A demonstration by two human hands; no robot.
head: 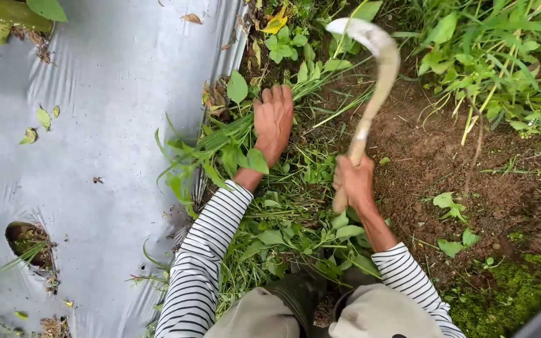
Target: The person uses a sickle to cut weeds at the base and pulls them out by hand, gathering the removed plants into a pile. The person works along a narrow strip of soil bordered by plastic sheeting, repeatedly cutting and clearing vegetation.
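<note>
Right hand (353,181) fisted tight round the wooden handle of a sickle (377,75), curved blade raised above and beyond the grip over bare soil (471,169). Left hand (273,120), just left of that grip, lies flat with fingers spread, pressing down on weeds (283,213) and holding nothing. Further left, past the weeds, grey plastic sheet (108,125).

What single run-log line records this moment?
left hand: pressing weeds | right hand: grip on sickle, raised | silver mulch sheet beside
</note>
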